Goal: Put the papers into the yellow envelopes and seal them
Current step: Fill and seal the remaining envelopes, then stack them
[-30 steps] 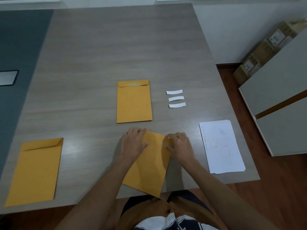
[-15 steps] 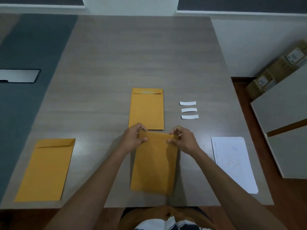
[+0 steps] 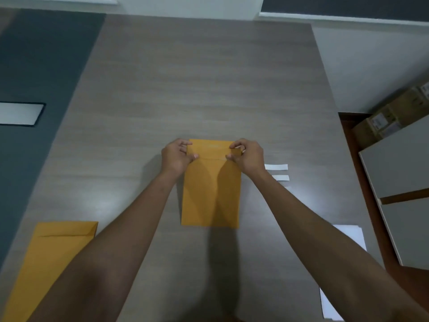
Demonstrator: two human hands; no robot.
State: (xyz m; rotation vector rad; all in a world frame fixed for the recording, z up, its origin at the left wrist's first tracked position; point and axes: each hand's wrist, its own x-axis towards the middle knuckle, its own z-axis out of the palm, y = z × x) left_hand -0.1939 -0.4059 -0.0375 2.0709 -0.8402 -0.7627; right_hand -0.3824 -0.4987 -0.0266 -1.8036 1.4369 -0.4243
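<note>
**Both hands pinching the envelope's top corners**

A yellow envelope [image 3: 211,194] is lying flat mid-tabletop [image 3: 197,89], flap folded down. The left hand [image 3: 176,156] and right hand [image 3: 247,156] are each pinching a top corner, fingers curled. White strips [image 3: 276,167] are lying just right of it, a second envelope [image 3: 53,259] is sitting at near left, and white papers [image 3: 350,235] are sitting at near right, partly hidden by the right forearm.
</note>
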